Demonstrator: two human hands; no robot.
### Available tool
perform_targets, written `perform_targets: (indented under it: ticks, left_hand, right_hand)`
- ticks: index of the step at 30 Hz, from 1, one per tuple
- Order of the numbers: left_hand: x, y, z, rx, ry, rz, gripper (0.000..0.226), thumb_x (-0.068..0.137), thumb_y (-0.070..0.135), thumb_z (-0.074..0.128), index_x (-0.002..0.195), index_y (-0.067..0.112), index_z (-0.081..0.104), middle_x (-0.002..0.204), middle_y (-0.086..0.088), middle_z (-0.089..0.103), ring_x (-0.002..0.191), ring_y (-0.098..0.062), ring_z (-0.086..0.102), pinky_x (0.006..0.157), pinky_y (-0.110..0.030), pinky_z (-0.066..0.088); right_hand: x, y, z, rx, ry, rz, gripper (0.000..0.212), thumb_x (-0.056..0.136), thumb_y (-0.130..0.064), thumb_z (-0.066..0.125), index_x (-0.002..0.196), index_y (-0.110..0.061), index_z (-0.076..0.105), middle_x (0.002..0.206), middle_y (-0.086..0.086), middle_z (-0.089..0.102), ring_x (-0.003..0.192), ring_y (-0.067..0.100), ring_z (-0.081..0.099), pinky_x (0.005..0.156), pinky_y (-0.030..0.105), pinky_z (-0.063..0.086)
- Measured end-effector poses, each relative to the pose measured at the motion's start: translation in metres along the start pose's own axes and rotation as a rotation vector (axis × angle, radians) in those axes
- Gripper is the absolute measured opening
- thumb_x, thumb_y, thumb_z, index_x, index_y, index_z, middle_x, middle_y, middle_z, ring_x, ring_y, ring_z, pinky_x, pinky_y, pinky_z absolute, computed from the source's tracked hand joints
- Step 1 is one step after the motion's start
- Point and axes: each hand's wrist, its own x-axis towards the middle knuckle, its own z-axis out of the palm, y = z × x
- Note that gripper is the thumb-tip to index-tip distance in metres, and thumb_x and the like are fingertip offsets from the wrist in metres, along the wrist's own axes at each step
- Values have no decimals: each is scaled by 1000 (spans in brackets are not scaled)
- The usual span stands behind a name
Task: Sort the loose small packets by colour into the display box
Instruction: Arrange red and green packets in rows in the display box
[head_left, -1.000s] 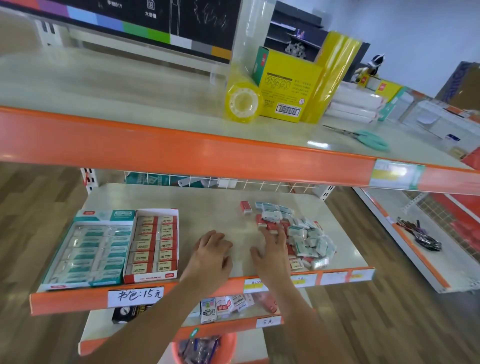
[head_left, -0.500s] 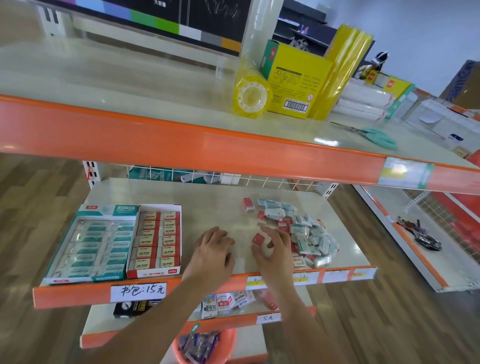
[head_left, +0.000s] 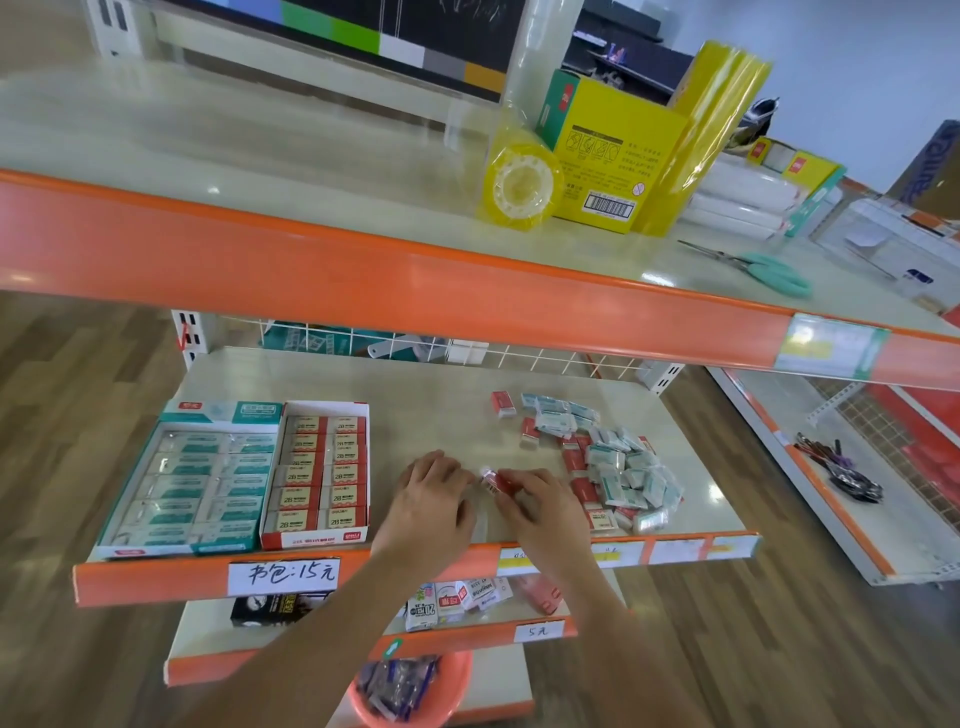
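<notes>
Right hand (head_left: 540, 506) pinches small red wrapped packet (head_left: 497, 480); left hand (head_left: 431, 496) fingers relaxed, touching it. Mid-transfer; next: carry toward 9 o'clock, red-row cardboard display box (head_left: 324, 470).

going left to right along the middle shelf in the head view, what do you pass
Teal display box of green packets → red display box of 2B packets → left hand → small red packet pinched by the right hand → loose pile of red and teal packets.
</notes>
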Motion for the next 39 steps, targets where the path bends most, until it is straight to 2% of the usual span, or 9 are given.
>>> perform_targets:
  ticks: [4, 9, 15, 19, 24, 27, 29, 33, 39]
  left_hand:
    - [-1, -1, 0, -3, -7, -4, 30, 86, 26, 46, 106, 17, 65, 110, 0, 60, 119, -20, 46, 107, -39, 37]
    - [-1, -1, -1, 0, -5, 0, 27, 87, 27, 46, 105, 17, 64, 109, 1, 59, 118, -20, 46, 106, -38, 38]
    - [-2, -2, -1, -8, -2, 0, 24, 90, 28, 44, 101, 18, 63, 110, 1, 58, 121, -19, 44, 107, -38, 37]
    - [-1, 0, -1, 7, 4, 4, 23, 93, 31, 44, 100, 19, 63, 110, 2, 57, 120, -16, 42, 107, -34, 33]
    - [-1, 1, -2, 9, -19, 1, 23, 92, 32, 45, 101, 21, 64, 115, 2, 55, 126, -18, 38, 110, -36, 29]
    - [-1, 3, -3, 23, -23, 3, 27, 93, 33, 44, 105, 20, 64, 118, 0, 55, 128, -20, 37, 111, -35, 26]
    - [-1, 4, -4, 34, -41, -3, 29, 93, 33, 43, 107, 20, 64, 120, 0, 55, 131, -21, 35, 112, -37, 25]
    - [0, 5, -4, 74, -53, -25, 28, 91, 33, 44, 107, 20, 63, 122, -1, 54, 133, -25, 34, 113, -41, 25]
    - [4, 12, -16, 210, -85, 16, 37, 90, 28, 43, 125, 24, 53, 142, -4, 40, 141, -27, 22, 117, -47, 17]
  right_hand:
    - [1, -3, -5, 125, 17, 102, 12, 94, -42, 55, 101, -41, 65, 87, -22, 66, 78, -2, 61, 66, 25, 50]
    - [2, -4, -2, 133, 58, 175, 12, 96, -37, 54, 91, -41, 63, 72, -16, 64, 66, 2, 60, 58, 25, 46]
    - [2, -6, 0, 162, 108, 203, 19, 95, -38, 55, 110, -36, 67, 91, -19, 65, 77, -4, 60, 63, 21, 48]
    - [-4, -11, -12, 211, 3, 173, 29, 83, -46, 69, 111, -44, 62, 87, -18, 65, 77, -3, 61, 66, 20, 48]
    - [-4, -11, -16, 214, -116, 112, 44, 78, -46, 76, 119, -46, 59, 109, -34, 63, 94, -13, 56, 73, 5, 40]
    - [-3, -8, -12, 156, -93, 84, 42, 80, -43, 75, 120, -42, 62, 106, -31, 65, 93, -10, 59, 75, 10, 45]
    - [-2, -10, -10, 126, -92, 75, 41, 81, -42, 75, 120, -41, 62, 103, -26, 66, 92, -11, 59, 74, 7, 45]
    - [1, -16, -5, 20, -68, -2, 46, 84, -32, 70, 129, -34, 59, 114, -20, 64, 110, 3, 55, 96, 23, 45]
    - [10, -30, -5, 13, 31, -72, 42, 84, -40, 72, 124, -33, 62, 104, -18, 68, 102, 5, 58, 90, 21, 45]
